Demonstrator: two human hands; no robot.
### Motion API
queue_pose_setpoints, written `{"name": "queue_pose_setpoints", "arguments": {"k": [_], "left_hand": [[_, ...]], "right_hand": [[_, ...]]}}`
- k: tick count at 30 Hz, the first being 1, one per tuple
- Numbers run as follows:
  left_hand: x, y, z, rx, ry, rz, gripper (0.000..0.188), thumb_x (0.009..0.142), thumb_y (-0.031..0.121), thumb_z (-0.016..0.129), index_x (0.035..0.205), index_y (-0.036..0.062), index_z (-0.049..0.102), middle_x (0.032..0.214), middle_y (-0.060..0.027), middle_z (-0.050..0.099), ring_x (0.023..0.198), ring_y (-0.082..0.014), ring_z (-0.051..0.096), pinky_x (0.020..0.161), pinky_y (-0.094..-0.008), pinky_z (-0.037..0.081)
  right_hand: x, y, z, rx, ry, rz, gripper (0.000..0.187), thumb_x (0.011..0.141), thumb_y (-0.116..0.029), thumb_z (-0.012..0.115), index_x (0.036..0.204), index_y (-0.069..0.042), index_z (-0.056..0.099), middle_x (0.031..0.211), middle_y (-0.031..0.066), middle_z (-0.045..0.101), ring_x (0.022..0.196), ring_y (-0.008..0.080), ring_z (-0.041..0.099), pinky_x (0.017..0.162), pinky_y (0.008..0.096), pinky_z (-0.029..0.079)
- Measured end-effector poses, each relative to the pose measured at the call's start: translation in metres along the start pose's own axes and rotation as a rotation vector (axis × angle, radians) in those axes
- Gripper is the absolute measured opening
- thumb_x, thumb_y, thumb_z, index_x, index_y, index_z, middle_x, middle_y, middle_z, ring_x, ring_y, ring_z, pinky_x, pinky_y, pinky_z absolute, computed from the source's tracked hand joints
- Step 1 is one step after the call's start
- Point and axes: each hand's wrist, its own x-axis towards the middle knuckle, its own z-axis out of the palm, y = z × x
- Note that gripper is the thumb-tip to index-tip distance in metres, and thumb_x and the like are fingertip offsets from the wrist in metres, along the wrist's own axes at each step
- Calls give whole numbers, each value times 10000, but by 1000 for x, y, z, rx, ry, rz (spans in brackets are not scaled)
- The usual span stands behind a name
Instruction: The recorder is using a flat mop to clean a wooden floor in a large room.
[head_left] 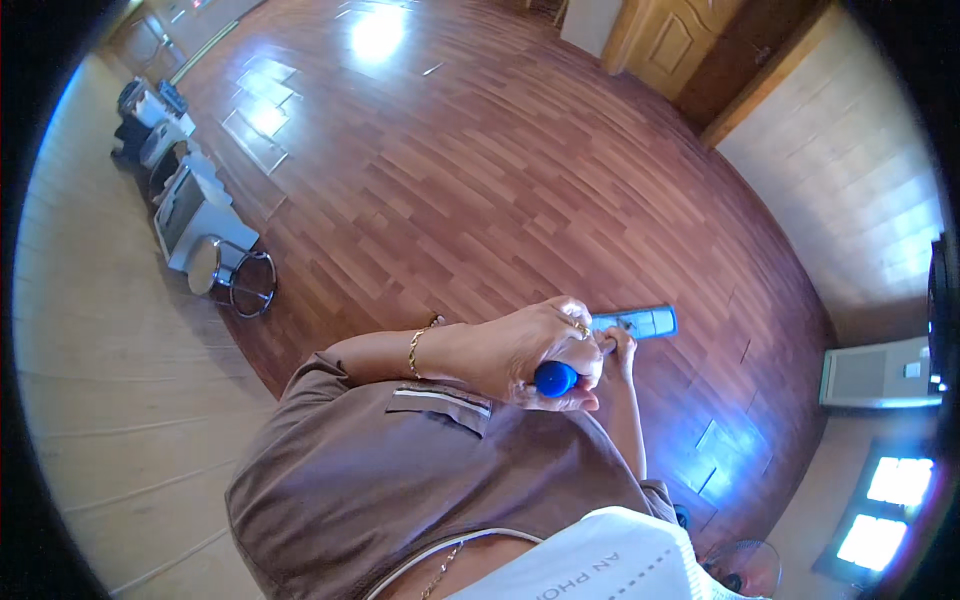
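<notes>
Both hands are wrapped round the handle of a flat mop, whose blue end cap (555, 379) points up toward me. My left hand (545, 345), with a ring and a gold bracelet at the wrist, grips the top of the handle just below that cap. Lower down, my right hand (622, 352) closes on the shaft, partly hidden behind the left. Beyond them the light blue mop head (652, 322) lies on the wooden floor (480, 180); the left part of it is covered by my hands.
A round stool (235, 275) with chrome legs stands by the left wall, beside white furniture (195, 210). To the far right are a wooden door (685, 45) and a white, box-shaped unit (880, 373) at the wall. A fan (745, 568) shows at the lower right.
</notes>
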Motion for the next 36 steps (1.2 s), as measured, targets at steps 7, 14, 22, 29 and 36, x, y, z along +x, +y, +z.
{"name": "queue_pose_setpoints", "arguments": {"k": [7, 14, 22, 29, 36], "left_hand": [[-33, 25, -32, 246, 253, -2, 223, 718, 148, 790, 802, 137, 584, 780, 0, 640, 834, -211, 654, 893, -436, 422], [-67, 38, -46, 497, 450, 39, 215, 724, 185, 772, 729, 128, 565, 762, -3, 630, 768, -199, 642, 800, -378, 477], [-105, 55, -71, 748, 573, 51, 255, 766, 214, 725, 664, 123, 509, 658, 0, 540, 607, -186, 566, 722, -341, 487], [-128, 56, -97, 838, 508, -106, 251, 744, 205, 727, 644, 130, 510, 647, -10, 561, 619, -205, 575, 713, -349, 480], [-174, 37, -108, 870, 622, -378, 221, 710, 213, 781, 690, 141, 573, 749, -1, 646, 787, -200, 648, 787, -372, 464]], "right_hand": [[75, -38, 77, 317, -290, -66, 305, 721, -140, 748, 570, -50, 499, 558, 127, 504, 511, 280, 523, 507, 381, 397], [123, -94, 158, 362, -554, -304, 258, 729, -214, 760, 629, -44, 592, 610, 132, 564, 565, 275, 576, 535, 383, 439], [142, -218, 211, 468, -1061, -331, 438, 692, -284, 833, 1028, -82, 638, 980, 95, 630, 934, 208, 591, 796, 341, 479], [150, -232, 310, 765, -1214, -283, 243, 780, -246, 751, 754, -48, 611, 690, 132, 569, 669, 232, 576, 603, 360, 449], [182, -262, 361, 485, -955, -812, 236, 762, -229, 701, 648, -74, 564, 579, 125, 532, 543, 305, 541, 514, 389, 418]]}}
